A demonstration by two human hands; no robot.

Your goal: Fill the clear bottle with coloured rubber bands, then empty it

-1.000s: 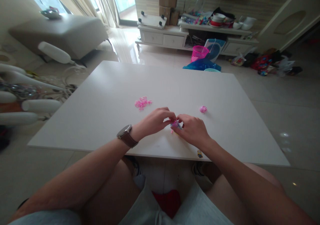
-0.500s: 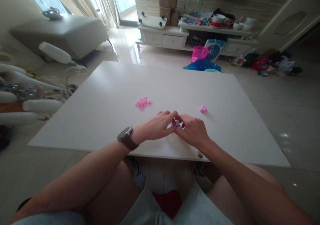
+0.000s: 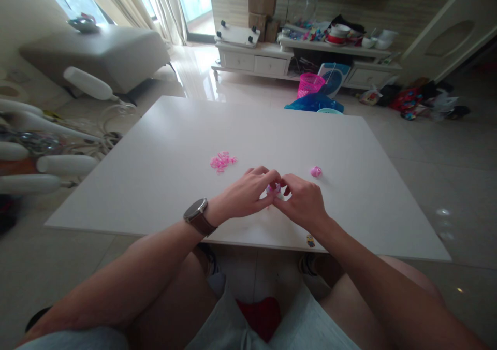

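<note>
Pink-white toy (image 3: 274,188) | your left hand (image 3: 248,192) and right hand (image 3: 304,200) are clamping it above the table (image 3: 186,132), towards its near edge | you are seemingly midway: bits (image 3: 221,162) are lying loose nearer the left edge, a ball (image 3: 316,171) is resting nearer the right.

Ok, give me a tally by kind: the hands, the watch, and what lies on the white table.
Hands: 2, left hand and right hand
Watch: 1
Pink pile: 1, pieces too small to count
Pink round piece: 1
Minion picture: 1
Total: 6, leaving out the half-hidden small thing between the hands
</note>
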